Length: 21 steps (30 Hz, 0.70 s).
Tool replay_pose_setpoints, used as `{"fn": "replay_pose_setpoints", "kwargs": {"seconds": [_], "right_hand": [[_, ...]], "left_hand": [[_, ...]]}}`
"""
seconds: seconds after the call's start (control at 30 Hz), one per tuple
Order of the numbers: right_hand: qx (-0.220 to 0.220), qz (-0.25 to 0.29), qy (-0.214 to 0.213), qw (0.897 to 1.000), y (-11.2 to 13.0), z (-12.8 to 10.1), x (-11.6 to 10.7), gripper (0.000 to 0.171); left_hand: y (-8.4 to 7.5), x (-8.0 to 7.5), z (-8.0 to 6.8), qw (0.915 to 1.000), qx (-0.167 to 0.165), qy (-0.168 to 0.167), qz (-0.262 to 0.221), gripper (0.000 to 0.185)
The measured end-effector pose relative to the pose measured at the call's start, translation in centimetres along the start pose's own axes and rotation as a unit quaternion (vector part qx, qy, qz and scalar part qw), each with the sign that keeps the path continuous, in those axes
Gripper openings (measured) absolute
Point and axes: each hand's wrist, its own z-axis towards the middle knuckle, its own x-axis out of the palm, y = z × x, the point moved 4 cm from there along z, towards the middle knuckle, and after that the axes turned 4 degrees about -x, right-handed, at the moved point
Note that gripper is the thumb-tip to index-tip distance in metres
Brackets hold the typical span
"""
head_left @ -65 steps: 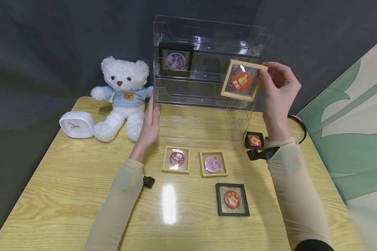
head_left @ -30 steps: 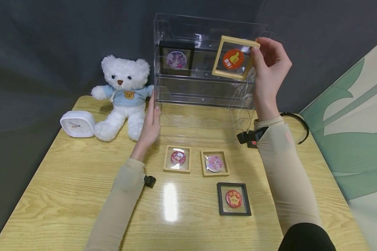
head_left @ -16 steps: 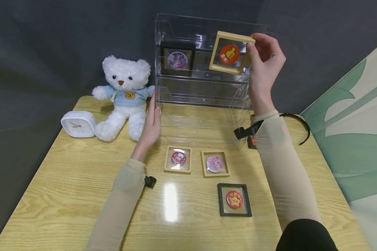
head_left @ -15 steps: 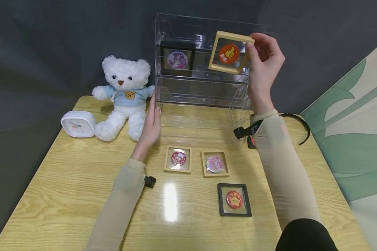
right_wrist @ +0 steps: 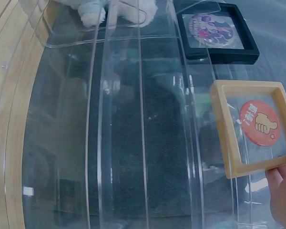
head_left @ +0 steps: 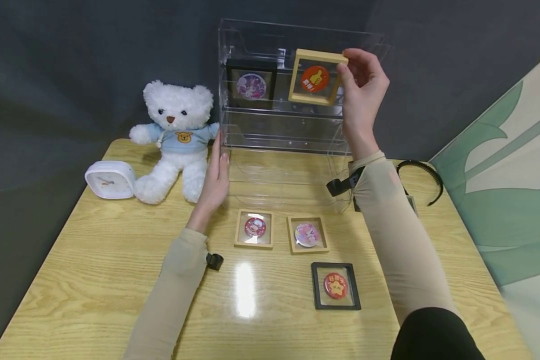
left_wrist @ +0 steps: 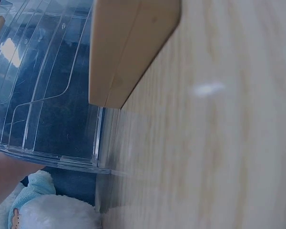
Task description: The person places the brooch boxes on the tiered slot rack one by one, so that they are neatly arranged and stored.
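Note:
My right hand [head_left: 364, 95] pinches the right edge of a light wooden display frame [head_left: 315, 79], which has an orange thumbs-up badge inside. It stands upright at an upper tier of the clear plastic display rack [head_left: 279, 149]; I cannot tell whether it touches the shelf. To its left, a black display frame [head_left: 252, 87] with a purple badge sits in the rack, also seen beside the wooden one in the right wrist view. With fingers straight, my left hand [head_left: 213, 185] rests against the rack's left side.
Two wooden frames, one with a red badge [head_left: 255, 227] and one with a pink badge [head_left: 307, 235], lie before the rack. A black frame [head_left: 336, 286] lies nearer. At left are a white teddy bear [head_left: 180, 135] and a clock [head_left: 110, 180]; a black headband [head_left: 436, 182] lies right.
My right hand has raised the wooden frame and carried it left, toward the black frame on the rack. My left hand has stayed at the rack's side.

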Motion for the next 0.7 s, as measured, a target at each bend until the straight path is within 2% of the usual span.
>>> {"fn": "replay_pose_setpoints", "kwargs": {"seconds": [0.4,0.53,0.7], "right_hand": [[-0.001,-0.015,0.016,1.0,-0.5,0.3,0.9,0.015],[0.013,-0.02,0.019,1.0,-0.6,0.2,1.2,0.015],[0.026,-0.03,0.026,0.999,-1.2,-0.4,1.1,0.015]], "left_hand": [[-0.2,-0.1,0.0,1.0,-0.001,-0.004,0.001,0.059],[-0.2,0.0,0.0,1.0,-0.002,-0.004,-0.008,0.059],[-3.1,-0.1,-0.9,0.9996,-0.024,0.006,-0.015,0.059]]}}
